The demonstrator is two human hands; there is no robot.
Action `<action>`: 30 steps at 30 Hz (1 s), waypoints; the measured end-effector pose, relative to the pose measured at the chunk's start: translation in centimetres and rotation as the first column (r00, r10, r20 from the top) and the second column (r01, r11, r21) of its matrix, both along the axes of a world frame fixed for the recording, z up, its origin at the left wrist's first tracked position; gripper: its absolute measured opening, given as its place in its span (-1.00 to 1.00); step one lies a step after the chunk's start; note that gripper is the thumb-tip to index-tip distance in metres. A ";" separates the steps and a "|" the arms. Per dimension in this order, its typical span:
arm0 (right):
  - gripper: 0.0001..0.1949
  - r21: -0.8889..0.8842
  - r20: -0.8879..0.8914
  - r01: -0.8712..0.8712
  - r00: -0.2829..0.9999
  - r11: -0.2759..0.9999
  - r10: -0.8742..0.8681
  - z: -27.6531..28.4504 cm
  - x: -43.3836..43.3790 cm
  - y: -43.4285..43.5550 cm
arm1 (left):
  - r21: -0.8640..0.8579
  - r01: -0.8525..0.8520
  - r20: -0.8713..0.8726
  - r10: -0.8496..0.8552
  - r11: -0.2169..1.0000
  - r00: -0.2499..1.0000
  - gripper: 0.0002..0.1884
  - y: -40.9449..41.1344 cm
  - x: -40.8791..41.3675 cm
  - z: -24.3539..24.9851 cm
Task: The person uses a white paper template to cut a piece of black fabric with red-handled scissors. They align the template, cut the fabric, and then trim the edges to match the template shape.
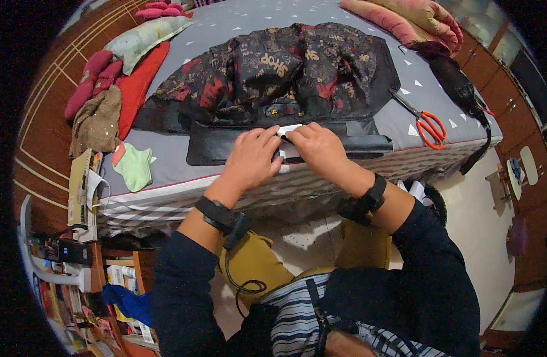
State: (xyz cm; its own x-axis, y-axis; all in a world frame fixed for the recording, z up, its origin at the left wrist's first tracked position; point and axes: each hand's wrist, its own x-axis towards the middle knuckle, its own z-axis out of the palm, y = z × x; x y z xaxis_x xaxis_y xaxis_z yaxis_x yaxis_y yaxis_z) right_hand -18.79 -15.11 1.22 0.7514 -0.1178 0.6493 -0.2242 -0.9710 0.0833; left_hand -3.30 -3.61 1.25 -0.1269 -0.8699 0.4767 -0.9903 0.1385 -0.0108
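My left hand (254,154) and my right hand (317,145) meet at the near edge of the bed, gripping a small folded white piece (290,129), apparently paper or backing. A bit of black material shows between the fingertips, partly hidden by them. Beneath both hands lies a flat black leather-like sheet (210,145); its right end is rolled or folded over (367,144). Just beyond it spreads a black jacket (267,62) with red and tan graphic print and lettering. Scissors with orange-red handles (429,129) rest to the right, apart from my hands.
Left on the bed are a pale green sock (135,167), a brown sequined cloth (95,120), a red cloth (144,87) and a pillow (148,42). A pink quilt (411,22) and a black bag-like item (454,82) lie right. Bookshelves (70,303) stand low left.
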 end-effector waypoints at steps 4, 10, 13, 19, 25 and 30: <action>-0.83 -0.036 -0.090 0.034 0.995 0.999 -0.037 1.5 -0.9 -0.7 | -0.114 -0.080 -0.063 0.073 0.990 0.995 -0.63 1.3 -1.5 -1.2; -0.84 -0.287 0.047 0.208 0.978 0.935 -0.203 7.4 1.7 -4.8 | -0.141 -0.154 -0.133 0.136 0.978 0.982 -0.53 2.1 -3.2 -1.4; -0.73 -0.111 0.223 0.095 0.972 0.989 -0.068 8.3 0.9 -4.0 | -0.155 -0.136 -0.304 0.084 0.978 0.949 -0.52 2.3 -2.8 -1.4; -0.62 0.130 0.060 -0.139 0.989 0.982 0.133 2.2 -4.4 -0.5 | -0.056 -0.252 -0.558 0.178 0.966 0.810 -0.49 2.3 -2.3 -1.3; -0.54 0.154 0.084 -0.093 0.993 0.984 0.081 -0.1 -4.4 -1.3 | 0.106 -0.214 -0.802 0.211 0.971 0.559 -0.49 -1.6 -4.4 1.1; -0.67 0.236 0.278 -0.083 0.960 0.968 0.014 -0.7 -3.4 -0.9 | -0.202 -0.022 -0.978 -0.201 0.979 0.049 -0.49 -2.1 -5.0 -0.1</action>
State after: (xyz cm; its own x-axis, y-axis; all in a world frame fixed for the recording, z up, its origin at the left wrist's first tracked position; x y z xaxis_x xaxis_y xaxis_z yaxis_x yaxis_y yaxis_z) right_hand -22.23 -16.00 0.55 0.5589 -0.2653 0.7856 -0.1570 -0.9641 -0.2140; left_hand -8.29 -5.69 1.17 0.4889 -0.8112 0.3208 -0.0621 0.3345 0.9404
